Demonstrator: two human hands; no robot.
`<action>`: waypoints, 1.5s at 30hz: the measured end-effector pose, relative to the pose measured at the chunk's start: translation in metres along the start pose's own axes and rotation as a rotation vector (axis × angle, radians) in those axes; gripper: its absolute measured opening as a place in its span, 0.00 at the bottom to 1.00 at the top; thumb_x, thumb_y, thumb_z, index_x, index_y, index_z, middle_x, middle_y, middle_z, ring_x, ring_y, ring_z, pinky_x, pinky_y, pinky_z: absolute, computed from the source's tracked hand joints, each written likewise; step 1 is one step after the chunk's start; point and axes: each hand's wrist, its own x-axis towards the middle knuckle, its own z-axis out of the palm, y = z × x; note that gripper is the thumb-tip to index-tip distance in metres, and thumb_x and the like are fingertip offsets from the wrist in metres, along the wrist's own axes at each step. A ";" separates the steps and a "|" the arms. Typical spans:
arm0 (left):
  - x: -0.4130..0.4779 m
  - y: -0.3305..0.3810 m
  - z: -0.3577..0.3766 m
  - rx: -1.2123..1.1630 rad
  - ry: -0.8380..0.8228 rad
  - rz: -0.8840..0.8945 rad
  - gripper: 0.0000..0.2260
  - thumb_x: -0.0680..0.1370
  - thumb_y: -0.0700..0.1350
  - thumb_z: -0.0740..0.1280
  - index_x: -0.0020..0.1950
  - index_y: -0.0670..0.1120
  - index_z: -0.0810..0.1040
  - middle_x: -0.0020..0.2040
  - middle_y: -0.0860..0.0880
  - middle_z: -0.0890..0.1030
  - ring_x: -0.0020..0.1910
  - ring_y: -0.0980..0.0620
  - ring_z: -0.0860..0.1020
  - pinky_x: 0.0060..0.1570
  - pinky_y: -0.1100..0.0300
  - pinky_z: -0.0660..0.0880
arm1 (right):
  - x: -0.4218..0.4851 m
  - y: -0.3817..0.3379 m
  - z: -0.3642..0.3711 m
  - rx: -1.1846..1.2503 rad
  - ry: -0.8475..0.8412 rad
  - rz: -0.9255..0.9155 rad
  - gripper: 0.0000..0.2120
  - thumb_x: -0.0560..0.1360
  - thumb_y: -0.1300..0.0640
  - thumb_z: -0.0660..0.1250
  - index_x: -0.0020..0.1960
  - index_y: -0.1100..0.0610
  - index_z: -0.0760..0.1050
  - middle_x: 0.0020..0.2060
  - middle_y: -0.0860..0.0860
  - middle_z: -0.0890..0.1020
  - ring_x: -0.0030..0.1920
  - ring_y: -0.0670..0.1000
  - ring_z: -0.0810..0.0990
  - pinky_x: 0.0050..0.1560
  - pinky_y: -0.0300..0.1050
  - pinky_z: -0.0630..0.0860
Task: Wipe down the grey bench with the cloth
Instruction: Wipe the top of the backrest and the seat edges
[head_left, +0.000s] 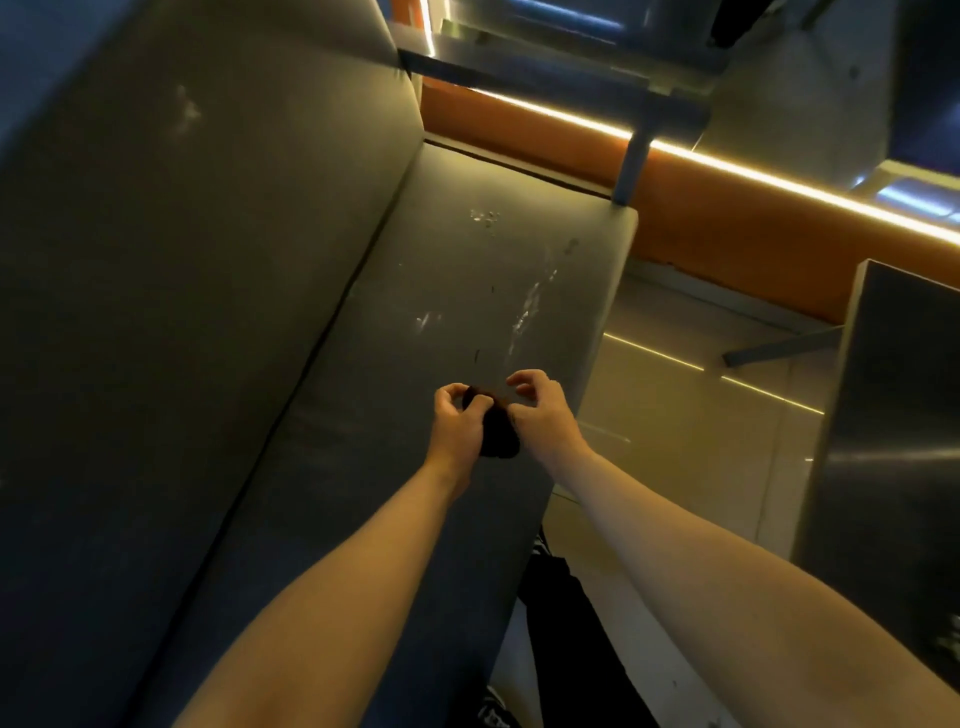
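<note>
The grey bench seat runs up the middle of the head view, its tall grey backrest on the left. Pale smears and dark specks mark the seat ahead of my hands. A small dark cloth is bunched between both hands above the seat's right half. My left hand pinches its left edge with curled fingers. My right hand pinches the right edge, fingers curled. Most of the cloth hangs below my hands.
An orange wall panel with a lit strip runs along the far end. A grey metal post stands at the bench's far corner. A dark cabinet stands on the right beyond pale floor. My dark trouser leg is beside the bench.
</note>
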 end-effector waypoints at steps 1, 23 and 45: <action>0.002 -0.001 0.004 -0.005 0.000 -0.009 0.14 0.80 0.41 0.66 0.64 0.46 0.68 0.56 0.45 0.77 0.50 0.49 0.79 0.41 0.58 0.77 | -0.002 0.001 -0.004 0.088 -0.102 0.041 0.17 0.75 0.68 0.62 0.61 0.53 0.73 0.57 0.57 0.75 0.53 0.54 0.78 0.52 0.49 0.81; 0.096 -0.024 0.027 0.181 -0.172 -0.098 0.15 0.82 0.40 0.63 0.68 0.52 0.74 0.61 0.45 0.80 0.57 0.50 0.81 0.52 0.56 0.82 | 0.093 0.018 -0.003 0.229 -0.225 0.227 0.13 0.82 0.62 0.60 0.58 0.51 0.81 0.53 0.54 0.84 0.54 0.54 0.83 0.51 0.49 0.83; 0.174 -0.116 0.044 1.015 -0.194 0.509 0.26 0.83 0.38 0.64 0.80 0.50 0.63 0.81 0.51 0.60 0.81 0.50 0.54 0.78 0.51 0.57 | 0.201 0.072 0.002 -0.475 0.108 0.093 0.13 0.79 0.64 0.61 0.61 0.56 0.76 0.60 0.53 0.74 0.63 0.53 0.70 0.63 0.46 0.71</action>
